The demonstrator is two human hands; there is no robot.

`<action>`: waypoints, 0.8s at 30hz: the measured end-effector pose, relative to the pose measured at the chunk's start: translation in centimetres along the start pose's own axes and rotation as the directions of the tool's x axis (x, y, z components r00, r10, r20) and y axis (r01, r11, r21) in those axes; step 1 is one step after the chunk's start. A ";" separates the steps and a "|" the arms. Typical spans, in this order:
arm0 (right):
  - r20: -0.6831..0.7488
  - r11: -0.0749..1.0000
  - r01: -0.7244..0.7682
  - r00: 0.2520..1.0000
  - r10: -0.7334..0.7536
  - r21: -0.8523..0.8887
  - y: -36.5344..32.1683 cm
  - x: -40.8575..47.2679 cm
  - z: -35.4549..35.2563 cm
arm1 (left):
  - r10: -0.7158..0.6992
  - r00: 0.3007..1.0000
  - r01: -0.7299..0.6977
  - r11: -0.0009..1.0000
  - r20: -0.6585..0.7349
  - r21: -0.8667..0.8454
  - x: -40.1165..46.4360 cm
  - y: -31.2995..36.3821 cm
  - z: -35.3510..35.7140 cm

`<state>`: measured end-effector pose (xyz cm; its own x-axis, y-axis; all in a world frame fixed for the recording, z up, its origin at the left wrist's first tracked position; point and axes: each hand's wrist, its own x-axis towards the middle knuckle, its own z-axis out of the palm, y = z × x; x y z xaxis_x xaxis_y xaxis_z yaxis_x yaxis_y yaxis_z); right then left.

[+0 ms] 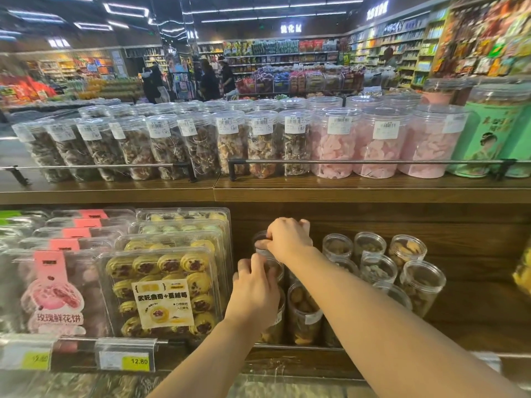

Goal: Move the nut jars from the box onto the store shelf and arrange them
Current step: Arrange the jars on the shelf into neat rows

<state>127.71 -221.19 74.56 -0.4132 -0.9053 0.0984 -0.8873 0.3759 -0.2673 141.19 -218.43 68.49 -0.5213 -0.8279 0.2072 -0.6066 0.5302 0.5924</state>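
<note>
Several clear nut jars stand on the lower wooden shelf (474, 317). My right hand (288, 238) reaches to the back and grips the lid of a rear jar (260, 239) in the left column. My left hand (254, 288) curls over the top of a jar (274, 271) just in front of it. Another jar (303, 314) stands to the right of my left wrist. More jars (422, 285) stand in rows further right. The box is out of view.
Clear trays of yellow cookies (163, 294) and pink flower cakes (54, 294) sit tight against the jars' left side. The upper shelf (344, 191) overhangs with tall jars behind a metal rail (359, 161). Bare shelf lies right of the jars. Shoppers stand far behind.
</note>
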 end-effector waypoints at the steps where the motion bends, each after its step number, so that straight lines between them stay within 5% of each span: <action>1: 0.008 1.000 0.001 1.000 -0.001 0.001 0.0 -0.2 -0.3 | -0.003 1.000 0.003 1.000 0.003 0.002 0.0 0.0 0.0; 6: -0.023 0.981 -0.011 1.000 0.016 0.196 2.9 -4.0 -1.2 | -0.037 0.999 0.037 0.999 0.022 -0.006 -0.1 0.1 0.0; 12: 0.232 0.997 0.055 0.972 -0.042 -0.048 8.0 -9.1 -1.1 | -0.050 0.998 0.050 0.999 0.048 -0.002 0.2 0.0 0.0; 24: 0.252 0.982 0.108 0.965 -0.066 -0.157 8.3 -9.5 -0.9 | -0.218 0.958 0.168 0.954 0.189 0.247 4.2 2.7 -5.1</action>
<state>124.08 -209.33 72.28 -0.2886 -0.9487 -0.1289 -0.9478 0.3021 -0.1017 140.39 -221.43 74.89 -0.4802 -0.8737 -0.0774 -0.8150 0.4119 0.4075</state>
